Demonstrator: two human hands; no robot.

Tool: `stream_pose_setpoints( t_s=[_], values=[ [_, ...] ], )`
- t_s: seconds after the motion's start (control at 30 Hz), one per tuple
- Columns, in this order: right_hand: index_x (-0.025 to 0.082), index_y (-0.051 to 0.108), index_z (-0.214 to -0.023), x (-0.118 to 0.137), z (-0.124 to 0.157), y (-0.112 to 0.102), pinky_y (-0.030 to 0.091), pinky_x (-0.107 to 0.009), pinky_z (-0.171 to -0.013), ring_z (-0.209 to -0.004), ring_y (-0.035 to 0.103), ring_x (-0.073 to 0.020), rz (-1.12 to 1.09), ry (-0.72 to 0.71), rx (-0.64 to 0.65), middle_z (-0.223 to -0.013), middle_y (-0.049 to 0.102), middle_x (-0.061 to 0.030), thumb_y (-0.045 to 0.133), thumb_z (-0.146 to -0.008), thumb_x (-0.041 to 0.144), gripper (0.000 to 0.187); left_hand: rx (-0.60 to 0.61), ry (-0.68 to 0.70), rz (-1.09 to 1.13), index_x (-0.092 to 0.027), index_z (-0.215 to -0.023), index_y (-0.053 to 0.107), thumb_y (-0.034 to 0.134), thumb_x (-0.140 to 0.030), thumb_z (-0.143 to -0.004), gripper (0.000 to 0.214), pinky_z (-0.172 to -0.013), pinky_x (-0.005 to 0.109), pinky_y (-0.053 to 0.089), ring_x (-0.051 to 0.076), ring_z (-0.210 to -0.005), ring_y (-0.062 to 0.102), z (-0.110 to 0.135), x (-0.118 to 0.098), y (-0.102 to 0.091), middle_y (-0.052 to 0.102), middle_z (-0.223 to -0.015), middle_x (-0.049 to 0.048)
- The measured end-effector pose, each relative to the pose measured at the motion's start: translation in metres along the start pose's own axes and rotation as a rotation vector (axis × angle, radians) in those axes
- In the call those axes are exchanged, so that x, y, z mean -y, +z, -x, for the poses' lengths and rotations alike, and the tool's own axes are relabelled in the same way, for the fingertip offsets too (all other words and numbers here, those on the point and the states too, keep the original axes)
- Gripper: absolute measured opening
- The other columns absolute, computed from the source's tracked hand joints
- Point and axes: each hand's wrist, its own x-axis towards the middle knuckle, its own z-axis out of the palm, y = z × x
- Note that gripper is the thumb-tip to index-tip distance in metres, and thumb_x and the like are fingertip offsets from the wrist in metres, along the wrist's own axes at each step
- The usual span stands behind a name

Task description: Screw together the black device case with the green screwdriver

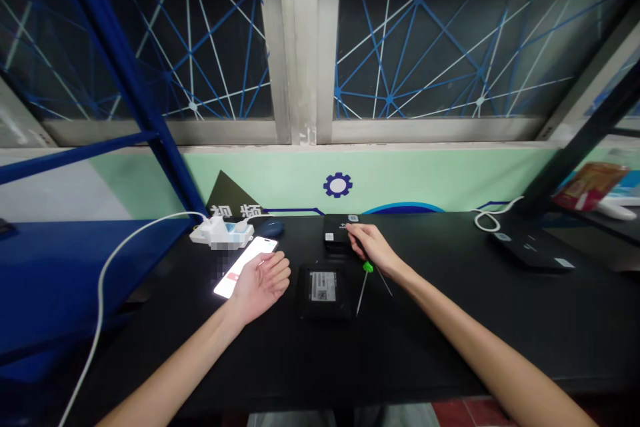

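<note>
My left hand (pixel 263 278) rests palm up on the black table (pixel 425 334), fingers loosely curled and empty, beside a lit phone (pixel 245 266) lying flat. My right hand (pixel 371 245) reaches forward, its fingertips pinched on the edge of a small black box (pixel 339 232) with a white label. A second black box (pixel 323 289) with a label on top lies between my hands. A thin screwdriver with a green handle (pixel 367 274) lies just under my right wrist, and a second thin metal rod lies beside it.
A white power strip (pixel 220 232) with a white cable stands at the back left, next to a dark blue mouse (pixel 271 228). Another black device (pixel 525 244) with a white cable lies at the far right. A blue metal frame (pixel 125 74) rises on the left.
</note>
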Motion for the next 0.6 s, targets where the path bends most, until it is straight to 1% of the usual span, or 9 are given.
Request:
stream_pose_setpoints(
  t_s=[0.13,0.2,0.27,0.33,0.4,0.5,0.6],
  values=[
    [0.021,0.043,-0.061,0.001,0.001,0.000,0.022,-0.023,-0.041,-0.036,0.029,-0.0077,0.033,0.008,-0.002,-0.039,0.038,0.0077,0.049,-0.091,0.053,0.045,0.010,-0.138,0.115,-0.022,-0.056,0.023,0.052,-0.026,-0.089,0.044,-0.040,0.022,0.027,0.008,-0.041,0.023,-0.002,0.000,-0.004,0.020,-0.051,-0.0073],
    [0.021,0.043,-0.061,0.003,0.003,-0.002,0.024,-0.023,-0.043,-0.038,0.031,-0.0085,0.137,0.007,-0.010,-0.041,0.039,0.0071,0.048,-0.091,0.050,0.042,0.002,-0.179,0.154,-0.022,-0.055,0.018,0.054,-0.028,-0.089,0.050,-0.039,0.022,0.027,0.008,-0.040,0.024,-0.003,0.002,-0.005,0.019,-0.049,-0.0071],
    [0.021,0.044,-0.062,0.005,0.007,-0.003,0.027,-0.023,-0.046,-0.042,0.035,-0.0099,0.288,-0.019,-0.017,-0.046,0.042,0.0060,0.049,-0.090,0.041,0.035,-0.013,-0.204,0.180,-0.022,-0.053,0.015,0.056,-0.030,-0.089,0.055,-0.038,0.022,0.026,0.008,-0.039,0.022,-0.005,0.005,-0.006,0.017,-0.047,-0.0072],
    [0.021,0.046,-0.064,0.008,0.011,-0.004,0.030,-0.024,-0.051,-0.048,0.040,-0.0115,0.415,-0.053,-0.009,-0.052,0.047,0.0049,0.050,-0.086,0.029,0.023,-0.034,-0.215,0.193,-0.022,-0.052,0.013,0.059,-0.032,-0.089,0.060,-0.037,0.022,0.023,0.007,-0.038,0.019,-0.006,0.007,-0.007,0.014,-0.045,-0.0077],
    [0.021,0.049,-0.067,0.010,0.014,-0.005,0.031,-0.024,-0.055,-0.054,0.044,-0.0131,0.537,-0.070,0.016,-0.057,0.050,0.0039,0.048,-0.083,0.023,0.016,-0.058,-0.213,0.195,-0.022,-0.051,0.011,0.062,-0.031,-0.088,0.063,-0.036,0.022,0.022,0.007,-0.037,0.016,-0.008,0.009,-0.007,0.013,-0.044,-0.0083],
    [0.022,0.052,-0.072,0.013,0.019,-0.003,0.031,-0.025,-0.059,-0.060,0.049,-0.0150,0.745,-0.059,0.026,-0.061,0.054,0.0025,0.046,-0.085,0.023,0.015,-0.080,-0.203,0.185,-0.022,-0.050,0.010,0.064,-0.025,-0.083,0.063,-0.036,0.021,0.021,0.007,-0.037,0.015,-0.008,0.011,-0.007,0.012,-0.043,-0.0087],
    [0.022,0.053,-0.075,0.015,0.022,-0.001,0.029,-0.025,-0.060,-0.062,0.050,-0.0157,0.853,-0.035,0.025,-0.064,0.057,0.0018,0.046,-0.087,0.024,0.014,-0.080,-0.197,0.167,-0.023,-0.046,0.008,0.060,-0.017,-0.077,0.061,-0.036,0.021,0.022,0.006,-0.037,0.016,-0.006,0.012,-0.007,0.011,-0.042,-0.0084]
  ],
)
